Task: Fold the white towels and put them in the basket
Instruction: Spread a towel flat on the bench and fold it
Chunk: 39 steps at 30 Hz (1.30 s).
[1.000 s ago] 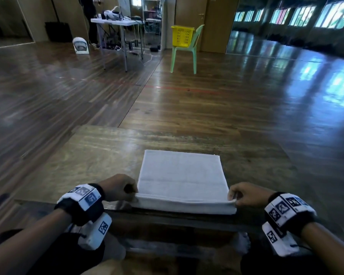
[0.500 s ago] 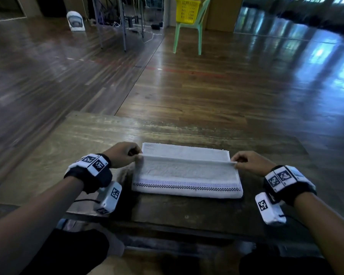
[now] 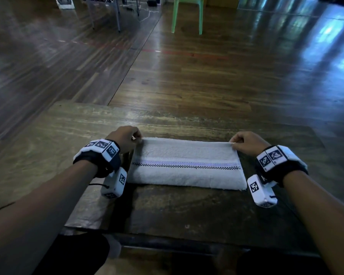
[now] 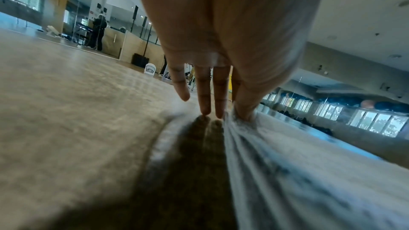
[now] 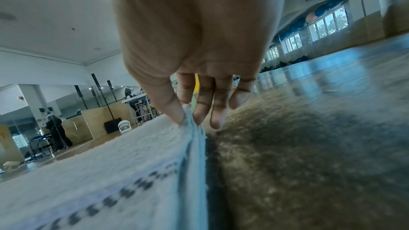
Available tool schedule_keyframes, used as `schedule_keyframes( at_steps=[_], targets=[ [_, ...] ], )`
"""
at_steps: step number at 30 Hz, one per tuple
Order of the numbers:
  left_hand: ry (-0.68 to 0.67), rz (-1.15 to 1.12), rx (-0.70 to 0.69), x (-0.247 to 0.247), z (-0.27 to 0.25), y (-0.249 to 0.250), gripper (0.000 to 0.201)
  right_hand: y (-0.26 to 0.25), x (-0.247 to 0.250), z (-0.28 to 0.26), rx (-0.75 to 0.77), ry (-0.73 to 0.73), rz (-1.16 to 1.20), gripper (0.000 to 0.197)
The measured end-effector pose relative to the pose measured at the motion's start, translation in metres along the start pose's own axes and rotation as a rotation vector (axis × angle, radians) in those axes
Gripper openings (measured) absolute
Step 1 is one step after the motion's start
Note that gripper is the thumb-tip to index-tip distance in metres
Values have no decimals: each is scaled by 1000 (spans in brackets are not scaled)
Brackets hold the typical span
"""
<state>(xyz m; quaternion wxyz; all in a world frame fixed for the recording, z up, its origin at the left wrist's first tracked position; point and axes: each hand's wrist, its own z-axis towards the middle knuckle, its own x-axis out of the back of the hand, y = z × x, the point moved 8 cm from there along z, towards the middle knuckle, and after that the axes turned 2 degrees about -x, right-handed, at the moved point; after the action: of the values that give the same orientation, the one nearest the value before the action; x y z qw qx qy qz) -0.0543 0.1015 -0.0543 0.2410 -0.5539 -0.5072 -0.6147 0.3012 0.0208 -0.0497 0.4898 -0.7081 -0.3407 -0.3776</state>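
Stretching across the middle of the table (image 3: pixel 48 139), the white towel (image 3: pixel 187 173) is lying as a long narrow band, its near fold running parallel to the table's near edge and a checked stripe showing along its length. The fold in hand looks nearly complete: the upper layer is being brought over to the far edge, with both of its corners lifted just clear of the layers beneath. Left to do, by my judgement, is setting that edge down, perhaps folding the band shorter, and carrying it to the basket, which is not showing in these views; only the legs of a green chair (image 3: pixel 187 16) are standing on the floor well beyond the table's far edge. No other towels are appearing either.

Both forearms are reaching forward and low, wrists hovering just above the table at either end of the towel. The left hand (image 3: pixel 125 138) is pinching the far left corner between thumb and forefinger, while its other fingers (image 4: pixel 204 99) are extending down to touch the table, though the wrist view is blurring there. The right hand (image 3: pixel 246 142) is pinching the far right corner between thumb and forefinger, its remaining fingers (image 5: pixel 219 111) curling loosely beside the cloth.
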Motion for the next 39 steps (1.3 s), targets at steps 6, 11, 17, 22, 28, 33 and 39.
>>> schedule_keyframes(
  at_steps=[6,11,17,22,28,33,39],
  targets=[
    [20,55,15,-1,0,1,13,0,-4,-5,-16,25,-57,13],
    [17,138,18,0,1,6,17,-1,-6,-7,-31,35,-68,15],
    [-58,253,-4,-6,3,11,25,-3,-12,-1,1,-1,-169,32],
    [-42,280,-37,0,-1,17,15,-7,-9,-6,-11,27,-137,12],
    [183,181,-101,45,-20,28,16,-22,23,-26,102,205,20,13],
    [722,166,-272,108,-66,49,16,-49,80,-64,416,633,14,17],
    [375,290,-336,77,-101,50,19,-46,58,-100,584,395,-83,20]
  ],
)
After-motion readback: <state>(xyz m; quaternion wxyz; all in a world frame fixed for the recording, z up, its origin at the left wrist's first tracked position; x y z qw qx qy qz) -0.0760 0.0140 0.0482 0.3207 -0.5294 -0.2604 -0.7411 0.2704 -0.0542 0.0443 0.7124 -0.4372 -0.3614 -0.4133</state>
